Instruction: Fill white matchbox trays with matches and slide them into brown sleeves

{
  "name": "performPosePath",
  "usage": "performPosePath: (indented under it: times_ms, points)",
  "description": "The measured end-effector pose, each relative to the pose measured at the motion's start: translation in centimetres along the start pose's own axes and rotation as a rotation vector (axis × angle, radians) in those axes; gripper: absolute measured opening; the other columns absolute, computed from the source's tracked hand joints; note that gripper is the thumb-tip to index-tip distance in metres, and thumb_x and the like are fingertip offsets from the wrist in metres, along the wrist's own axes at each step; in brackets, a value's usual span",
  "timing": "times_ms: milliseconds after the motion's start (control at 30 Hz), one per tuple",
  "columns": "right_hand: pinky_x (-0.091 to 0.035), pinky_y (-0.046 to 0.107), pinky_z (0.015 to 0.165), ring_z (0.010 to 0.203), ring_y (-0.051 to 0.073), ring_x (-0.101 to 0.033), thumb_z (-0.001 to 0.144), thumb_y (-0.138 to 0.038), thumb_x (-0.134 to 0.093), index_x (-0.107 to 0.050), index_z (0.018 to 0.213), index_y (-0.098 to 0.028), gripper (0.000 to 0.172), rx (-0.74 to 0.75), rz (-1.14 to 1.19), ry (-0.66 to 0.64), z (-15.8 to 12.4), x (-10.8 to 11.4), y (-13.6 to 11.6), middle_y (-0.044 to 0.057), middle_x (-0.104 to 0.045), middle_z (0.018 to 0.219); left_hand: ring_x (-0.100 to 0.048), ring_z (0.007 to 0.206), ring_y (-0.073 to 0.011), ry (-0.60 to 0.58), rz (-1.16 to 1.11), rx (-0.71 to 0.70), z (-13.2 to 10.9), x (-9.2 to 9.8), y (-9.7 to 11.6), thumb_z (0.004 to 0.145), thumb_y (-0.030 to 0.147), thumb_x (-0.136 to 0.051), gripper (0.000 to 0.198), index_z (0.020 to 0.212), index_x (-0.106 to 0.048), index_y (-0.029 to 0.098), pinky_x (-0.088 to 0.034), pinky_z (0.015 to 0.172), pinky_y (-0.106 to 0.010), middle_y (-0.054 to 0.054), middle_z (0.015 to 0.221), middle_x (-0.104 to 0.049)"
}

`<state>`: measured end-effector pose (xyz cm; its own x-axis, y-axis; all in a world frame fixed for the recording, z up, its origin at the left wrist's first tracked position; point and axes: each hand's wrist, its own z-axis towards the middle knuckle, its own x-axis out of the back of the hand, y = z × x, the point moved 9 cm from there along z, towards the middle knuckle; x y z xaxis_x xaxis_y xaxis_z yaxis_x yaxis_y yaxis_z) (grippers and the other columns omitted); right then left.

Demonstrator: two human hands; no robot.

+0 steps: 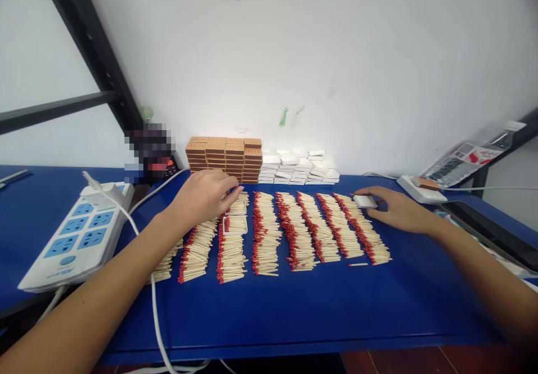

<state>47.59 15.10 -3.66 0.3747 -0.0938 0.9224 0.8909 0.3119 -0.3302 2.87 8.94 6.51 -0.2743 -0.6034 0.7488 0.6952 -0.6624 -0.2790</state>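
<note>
1. left hand (pixel 205 197) curled over rows of red-tipped wooden matches (pixel 294 228) on the blue worktop (pixel 294 306); whether it pinches any, cannot tell.
2. right hand (pixel 399 211) pinches a small white cardboard tray (pixel 365 201) at the rightmost row's far end.

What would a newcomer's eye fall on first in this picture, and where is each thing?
Rows of red-tipped matches cover the middle of the blue table. The left hand rests on the left rows, while the right hand touches a small white tray at the right end. Behind them, by the wall, stand stacked brown matchbox sleeves beside a pile of white trays.
</note>
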Motion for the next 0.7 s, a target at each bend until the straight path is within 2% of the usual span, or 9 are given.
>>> performPosePath:
  times_ms: [300,500,700]
  points:
    - [-0.058,0.051,0.105,0.126,0.038,-0.068,0.089,-0.054,-0.066,-0.07,0.128,-0.026,0.048,-0.069,0.072,-0.091,-0.4,0.2,-0.4,0.016,-0.074,0.137,-0.07,0.067,-0.0228,-0.015,-0.003,0.015,-0.1,-0.2,-0.3,0.107,0.031,-0.056,0.034,0.084,-0.076,0.017,-0.049,0.059,-0.035,-0.006,0.073,-0.074]
    - [-0.056,0.047,0.109,0.13,0.035,-0.066,0.095,-0.059,-0.063,-0.068,0.132,-0.027,0.049,-0.074,0.139,-0.17,-0.6,0.8,-1.3,0.013,-0.072,0.141,-0.07,0.068,-0.0225,-0.029,-0.006,0.023,0.0,-0.2,-0.3,0.107,0.03,-0.056,0.033,0.084,-0.076,0.017,-0.048,0.06,-0.034,-0.006,0.072,-0.074]
    - [-0.055,0.045,0.113,0.134,0.036,-0.064,0.094,-0.06,-0.062,-0.068,0.13,-0.027,0.049,-0.114,0.153,-0.065,0.0,2.7,-0.2,0.013,-0.071,0.143,-0.07,0.068,-0.0226,-0.034,-0.012,0.031,0.0,-0.2,-0.4,0.106,0.03,-0.055,0.033,0.085,-0.077,0.017,-0.05,0.06,-0.034,-0.006,0.073,-0.075]
